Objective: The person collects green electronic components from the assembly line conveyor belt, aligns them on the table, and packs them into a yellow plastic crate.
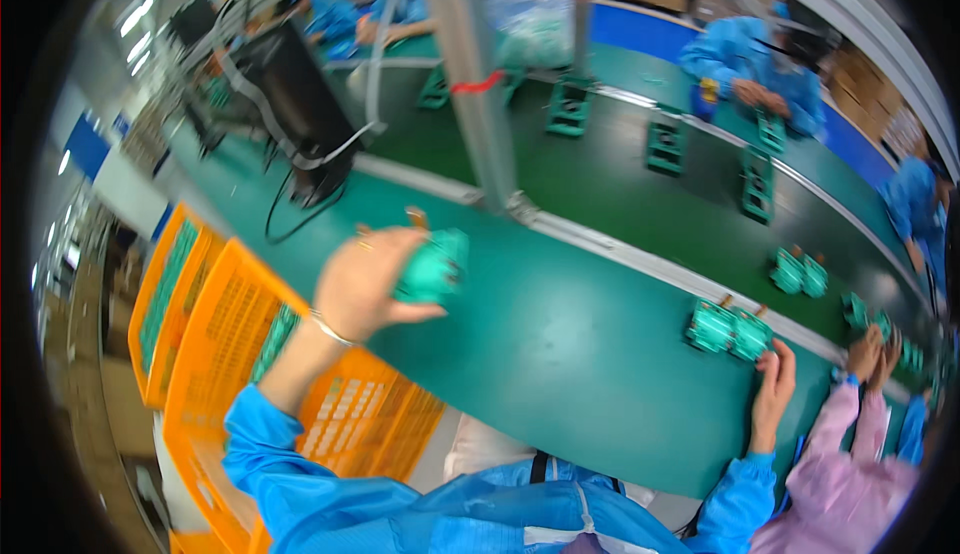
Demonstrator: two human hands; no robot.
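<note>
My left hand (pixel 368 279) is raised over the left part of the green bench (pixel 560 394), fingers and thumb closed around a teal-green moulded part (pixel 436 268). That part is smeared by motion, and small copper-coloured tabs show above it. Farther right, two similar green parts (pixel 712 326) (pixel 751 336) lie side by side on the bench near its metal rail. My right hand (pixel 774 386) is at the near right corner of this pair, fingertips against or very close to the right-hand part. Its fingers are apart and not wrapped round it.
Orange crates (pixel 225 324) holding green parts stand left of my left forearm. Beyond the metal rail (pixel 640 254), a dark green conveyor belt carries green frames (pixel 665 142) and parts. An upright post (pixel 468 74) and a black cylinder (pixel 290 94) rise ahead. A pink-sleeved co-worker (pixel 835 444) works close on the right.
</note>
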